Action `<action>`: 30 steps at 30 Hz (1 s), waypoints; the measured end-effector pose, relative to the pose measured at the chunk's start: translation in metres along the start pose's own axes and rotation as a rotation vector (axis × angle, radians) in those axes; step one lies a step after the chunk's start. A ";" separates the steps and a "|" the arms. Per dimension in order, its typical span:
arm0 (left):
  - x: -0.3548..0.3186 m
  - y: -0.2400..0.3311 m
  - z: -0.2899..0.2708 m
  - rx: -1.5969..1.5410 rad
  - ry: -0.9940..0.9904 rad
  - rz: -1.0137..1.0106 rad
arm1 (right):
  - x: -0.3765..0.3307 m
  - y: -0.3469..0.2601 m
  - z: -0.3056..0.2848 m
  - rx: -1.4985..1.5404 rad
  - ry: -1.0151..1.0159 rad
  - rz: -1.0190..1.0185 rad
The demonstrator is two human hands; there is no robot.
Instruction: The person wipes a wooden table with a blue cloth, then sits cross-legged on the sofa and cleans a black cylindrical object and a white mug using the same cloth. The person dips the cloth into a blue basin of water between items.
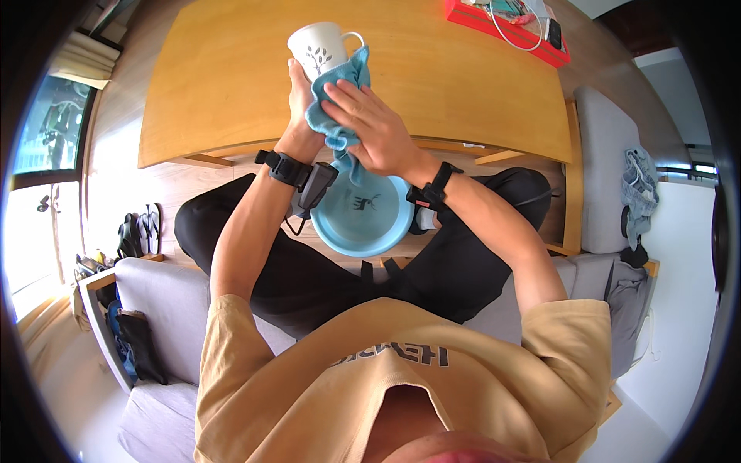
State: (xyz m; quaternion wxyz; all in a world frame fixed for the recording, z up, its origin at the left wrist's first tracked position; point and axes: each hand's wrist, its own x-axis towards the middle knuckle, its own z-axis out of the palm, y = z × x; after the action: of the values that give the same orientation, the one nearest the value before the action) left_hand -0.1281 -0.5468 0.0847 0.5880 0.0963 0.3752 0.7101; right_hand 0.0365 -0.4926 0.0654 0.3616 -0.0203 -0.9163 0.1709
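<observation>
My left hand (299, 99) holds a white mug (318, 47) with a dark tree print, raised and tilted above the wooden table (224, 85). My right hand (370, 127) presses a light blue cloth (340, 96) against the mug's side. The cloth hangs down from under my right palm. Below both hands, between my knees, stands a light blue basin (363, 224) with a dark deer figure inside. Both wrists wear black bands.
A red tray (502, 27) with a white cable and small items lies at the table's far right edge. I sit on a grey sofa (162, 309). Sandals (143, 228) rest on the floor to the left. Blue cloth (639, 193) lies on a grey cushion at right.
</observation>
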 end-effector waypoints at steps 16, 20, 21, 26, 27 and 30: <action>0.003 -0.026 0.022 0.501 0.095 0.466 | 0.026 0.037 -0.008 0.801 0.471 0.683; -0.004 -0.043 0.020 0.907 0.178 0.623 | 0.011 0.049 0.006 0.556 0.523 0.757; -0.004 -0.042 0.021 0.917 0.195 0.606 | 0.009 0.054 0.003 0.627 0.502 0.740; -0.001 -0.021 0.020 0.866 0.220 0.527 | 0.013 0.060 -0.007 0.485 0.312 0.666; -0.002 -0.020 0.020 0.931 0.205 0.565 | 0.014 0.058 -0.006 0.446 0.239 0.723; -0.010 -0.017 0.019 1.065 0.227 0.727 | 0.015 0.053 0.001 0.430 0.175 0.745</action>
State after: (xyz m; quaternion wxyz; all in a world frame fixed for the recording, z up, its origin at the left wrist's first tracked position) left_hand -0.1014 -0.5474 0.0907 0.1391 0.4195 0.6790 0.5862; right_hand 0.0205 -0.4404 0.0568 0.3476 -0.2880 -0.7560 0.4741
